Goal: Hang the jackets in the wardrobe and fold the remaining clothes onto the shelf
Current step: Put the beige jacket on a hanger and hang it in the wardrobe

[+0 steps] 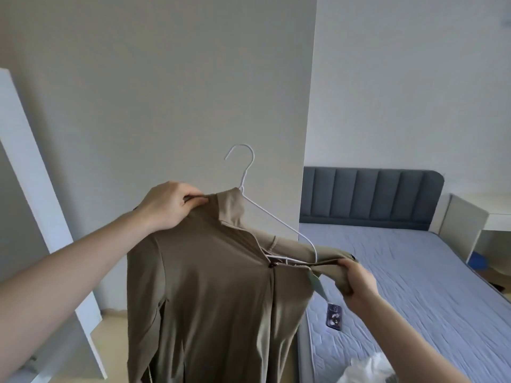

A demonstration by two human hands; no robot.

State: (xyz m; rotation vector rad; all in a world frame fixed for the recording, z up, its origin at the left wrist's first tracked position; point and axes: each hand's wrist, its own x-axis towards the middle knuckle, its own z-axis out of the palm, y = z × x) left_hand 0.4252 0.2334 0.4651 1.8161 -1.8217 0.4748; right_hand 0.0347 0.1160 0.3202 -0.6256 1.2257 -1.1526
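Jacket (215, 299), tan, long, held up in the air in front of a pale wardrobe side panel (166, 92), draped partly over a white wire hanger (249, 194). Bed (414, 272) with blue-grey mattress lies beyond the right hand; white door (33, 189) stands open beyond the left forearm.

Left hand (168, 205): fingers curled, pinching the shoulder and collar at the top. That shoulder seems seated on the hanger.

Right hand (356, 280): closed around bunched fabric of the other shoulder or sleeve, just below the bare hanger arm. This side is not yet over the wire.

Phone (334, 315) on the mattress below the right hand. Paper tag (318, 284) dangles beside the right hand.

Risk, judged: with one shoulder off, the load is lopsided; the hanger could tip and the jacket slide off. A hard pull might bend the thin wire.
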